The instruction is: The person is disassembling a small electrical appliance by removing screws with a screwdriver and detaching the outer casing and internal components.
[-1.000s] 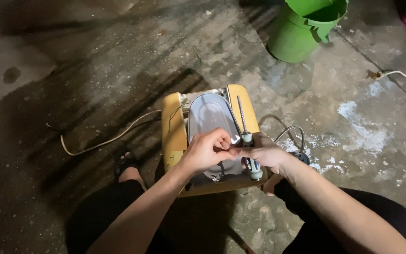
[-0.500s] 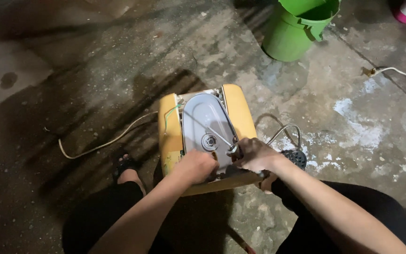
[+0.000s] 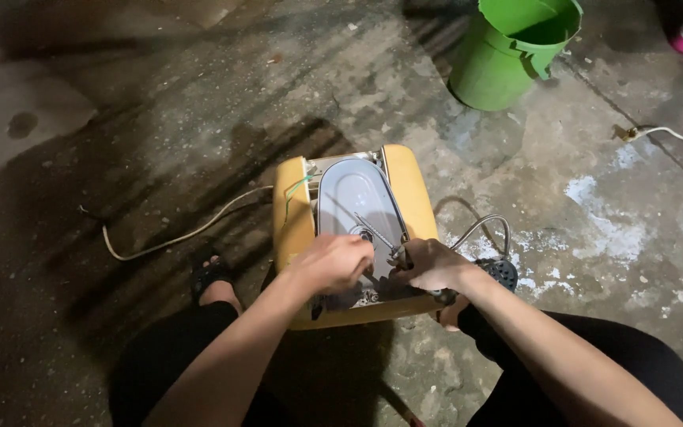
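The right hand (image 3: 428, 265) has its grip clenched on a thin metal rod (image 3: 379, 236) lying across the grey plate (image 3: 353, 198). The left hand (image 3: 333, 262) rests curled on that plate, though I cannot tell whether it grips anything. The plate sits in a yellow box (image 3: 415, 190) on the floor (image 3: 160, 119). A green bucket (image 3: 507, 55) stands well beyond the box.

The left hand (image 3: 337, 262) has been drawn back off the grey plate (image 3: 355, 198), more of which is now uncovered.
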